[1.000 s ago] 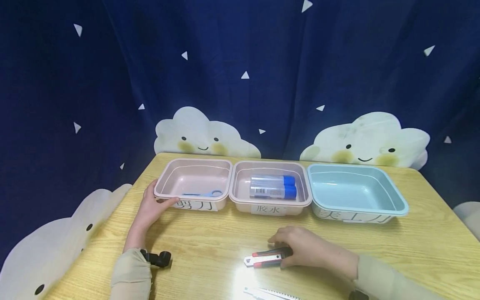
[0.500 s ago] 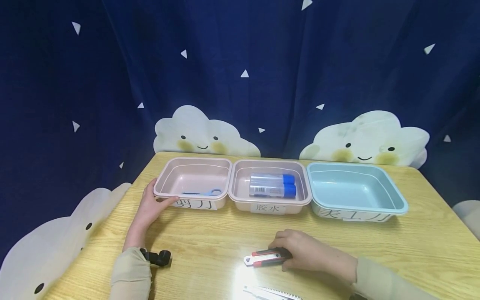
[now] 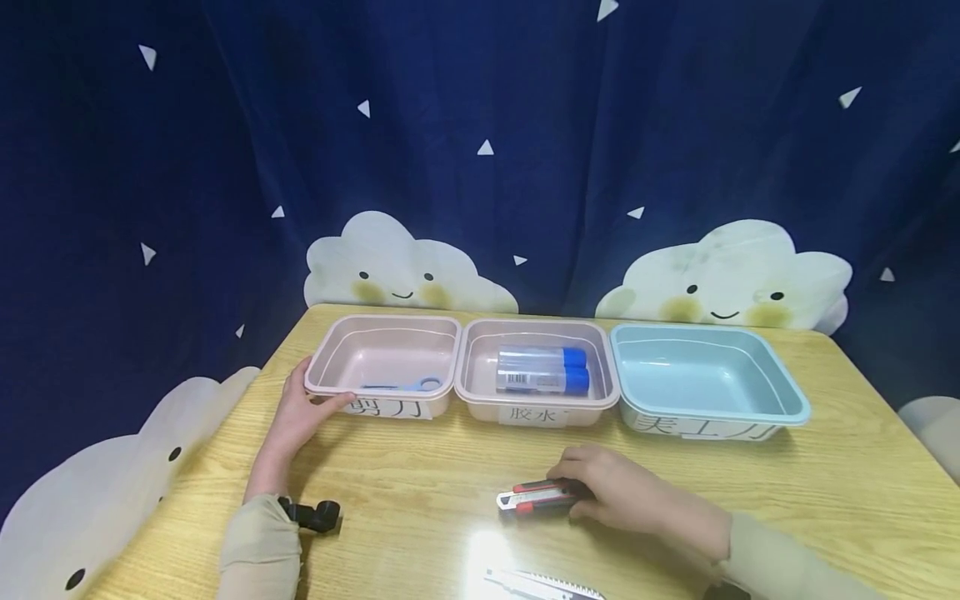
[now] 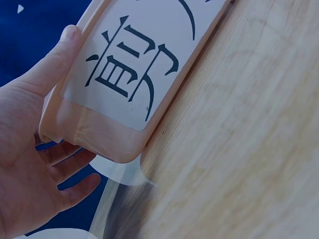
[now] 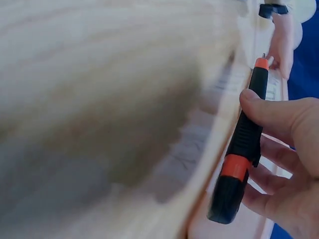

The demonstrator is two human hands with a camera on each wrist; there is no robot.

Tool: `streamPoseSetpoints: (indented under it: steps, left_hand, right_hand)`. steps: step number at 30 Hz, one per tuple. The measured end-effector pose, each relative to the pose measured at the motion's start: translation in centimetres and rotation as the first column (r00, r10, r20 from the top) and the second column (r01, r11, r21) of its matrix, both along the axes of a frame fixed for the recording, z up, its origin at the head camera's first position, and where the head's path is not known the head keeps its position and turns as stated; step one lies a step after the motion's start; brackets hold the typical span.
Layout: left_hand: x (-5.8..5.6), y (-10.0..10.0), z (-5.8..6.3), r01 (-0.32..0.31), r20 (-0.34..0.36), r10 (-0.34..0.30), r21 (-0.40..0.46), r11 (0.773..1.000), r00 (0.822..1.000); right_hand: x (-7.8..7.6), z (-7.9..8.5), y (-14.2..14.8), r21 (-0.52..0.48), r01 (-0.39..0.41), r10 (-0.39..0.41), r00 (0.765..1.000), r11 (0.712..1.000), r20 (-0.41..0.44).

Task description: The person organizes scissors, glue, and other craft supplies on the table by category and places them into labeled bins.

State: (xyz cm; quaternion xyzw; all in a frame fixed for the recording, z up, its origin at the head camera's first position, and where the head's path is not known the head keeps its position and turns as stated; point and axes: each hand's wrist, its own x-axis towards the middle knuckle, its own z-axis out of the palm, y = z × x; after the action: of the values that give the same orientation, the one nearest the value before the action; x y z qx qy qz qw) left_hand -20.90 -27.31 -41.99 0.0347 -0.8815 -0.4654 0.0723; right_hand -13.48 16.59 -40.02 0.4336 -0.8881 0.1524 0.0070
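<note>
My right hand pinches a black and red utility knife between thumb and fingers, just above the table. In the right wrist view, the knife's body lies across the fingertips with the thumb on top. At the far left, my left hand holds the corner of a pink bin, thumb at the front rim and fingers around the side. Blue scissors lie in that bin. A second, metallic knife-like tool lies at the near table edge, partly cut off by the frame.
Beside the first bin stands another pink bin with two blue-capped clear glue tubes inside. A light blue bin is at the right end of the row. Each bin's front bears a paper label with characters. A dark blue curtain hangs behind.
My right hand has taken hold of the utility knife and raised it slightly off the table, a little to the right and away from me. The left hand stays on the bin.
</note>
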Motion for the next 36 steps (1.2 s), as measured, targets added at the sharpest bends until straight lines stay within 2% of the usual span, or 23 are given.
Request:
streamPoseSetpoints:
  steps: [9,22,29,36]
  left_hand:
    - [-0.1,-0.1,-0.2,0.009,-0.008,-0.009,0.014,1.0,1.0]
    - [0.0,0.0,0.0,0.013,-0.012,-0.013,0.022,1.0,1.0]
    - [0.2,0.0,0.0,0.008,-0.002,-0.008,0.018,1.0,1.0]
    - [0.0,0.0,-0.1,0.017,-0.014,-0.017,0.023,1.0,1.0]
  right_hand:
    - [-0.5,2.6,1.9,0.004,0.067,-0.066,0.992,0.998,-0.109]
    - [-2.1,5.8,5.3,-0.039,0.15,-0.156,0.961,0.988,-0.229]
    - [-3.2,6.8,7.1,-0.042,0.202,-0.206,0.943,0.979,-0.263]
    - [-4.4,6.8,8.6,-0.068,0.256,-0.265,0.929,0.964,-0.26]
